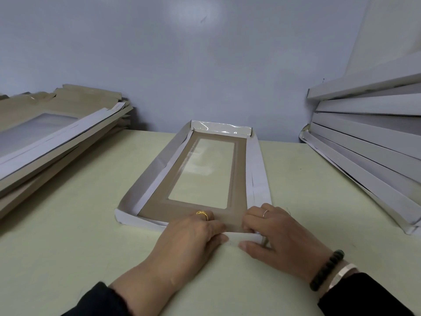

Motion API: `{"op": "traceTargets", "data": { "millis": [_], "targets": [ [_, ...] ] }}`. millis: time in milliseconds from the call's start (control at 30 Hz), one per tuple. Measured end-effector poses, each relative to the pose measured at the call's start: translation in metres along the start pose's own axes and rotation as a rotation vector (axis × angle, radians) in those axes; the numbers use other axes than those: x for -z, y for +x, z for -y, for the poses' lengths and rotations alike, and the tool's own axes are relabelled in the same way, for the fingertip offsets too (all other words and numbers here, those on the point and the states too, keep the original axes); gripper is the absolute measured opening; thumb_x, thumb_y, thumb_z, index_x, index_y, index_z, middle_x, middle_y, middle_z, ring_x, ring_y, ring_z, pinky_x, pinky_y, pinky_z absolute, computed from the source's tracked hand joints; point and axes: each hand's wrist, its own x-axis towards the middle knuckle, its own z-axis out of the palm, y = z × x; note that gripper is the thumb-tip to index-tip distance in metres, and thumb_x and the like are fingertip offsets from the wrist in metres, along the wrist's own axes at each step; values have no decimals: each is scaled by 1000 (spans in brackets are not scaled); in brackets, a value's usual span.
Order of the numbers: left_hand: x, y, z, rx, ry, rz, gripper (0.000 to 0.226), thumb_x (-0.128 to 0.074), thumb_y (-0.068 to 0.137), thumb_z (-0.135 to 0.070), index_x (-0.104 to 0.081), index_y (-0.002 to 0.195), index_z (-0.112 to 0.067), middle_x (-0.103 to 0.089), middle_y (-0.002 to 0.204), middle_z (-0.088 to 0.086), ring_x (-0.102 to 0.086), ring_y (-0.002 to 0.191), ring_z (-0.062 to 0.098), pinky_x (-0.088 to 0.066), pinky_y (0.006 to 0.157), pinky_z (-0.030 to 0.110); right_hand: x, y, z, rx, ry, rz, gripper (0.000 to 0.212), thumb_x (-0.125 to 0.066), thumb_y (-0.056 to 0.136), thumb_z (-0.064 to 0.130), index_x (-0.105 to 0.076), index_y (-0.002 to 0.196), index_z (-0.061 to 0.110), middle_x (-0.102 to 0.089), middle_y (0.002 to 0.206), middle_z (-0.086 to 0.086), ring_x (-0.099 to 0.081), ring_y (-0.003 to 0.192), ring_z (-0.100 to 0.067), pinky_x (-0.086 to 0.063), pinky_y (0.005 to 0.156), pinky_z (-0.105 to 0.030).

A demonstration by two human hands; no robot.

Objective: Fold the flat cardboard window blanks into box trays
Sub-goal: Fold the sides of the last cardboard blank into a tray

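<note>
The left hand (193,233) and right hand (271,233) both pinch the near end wall (247,236) of a cardboard tray (150,179), fingers curled inside over the brown floor, thumbs on the white outer face. The tray lies in the middle of the smooth pale-yellow worktop (68,224), its long axis running straight away from the person. It is a shallow rectangle with a clear film window (202,169). Flat brown blanks (45,133) are stacked far left; folded white trays (369,137) are piled far right.
</note>
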Motion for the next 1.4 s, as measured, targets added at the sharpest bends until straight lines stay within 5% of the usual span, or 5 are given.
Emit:
{"op": "traceTargets", "data": {
  "millis": [233,400,900,1300,1400],
  "targets": [
    [-1,1,0,5,5,-17,26,-36,97,-39,-58,102,-27,-44,86,-9,-50,92,14,-34,69,27,-5,4,-9,-202,286,127,66,-47,80,67,-26,138,43,-25,127,39,-36,87,19,-31,82,-11],
    [-3,0,0,8,18,-33,28,-36,97,-41,-58,108,-28,-51,95,-9,-50,95,12,-37,72,27,-5,10,-13,-406,654,51,68,-27,76,66,-49,130,32,-44,134,25,-40,121,8,-34,106,-25],
    [-3,1,-1,2,55,-48,25,-34,97,-39,-56,98,-27,-43,85,-9,-48,91,13,-25,62,26,0,2,3,-86,245,-72,50,-67,74,52,-33,57,20,-39,73,5,-34,59,-12,-37,58,-31],
    [0,-1,1,-38,20,-66,27,-35,98,-39,-53,115,-30,-53,101,-9,-49,98,13,-35,76,25,-3,0,19,-42,93,-23,29,-44,93,33,-53,121,29,-62,105,2,-56,98,-19,-44,83,-32],
    [8,-4,8,-69,83,-61,16,-52,88,-32,-61,80,-21,-56,75,-6,-56,74,16,-32,68,23,2,-3,9,-149,49,-33,21,-42,94,30,-54,110,26,-60,101,2,-55,97,-20,-43,81,-31]
  ]
}}
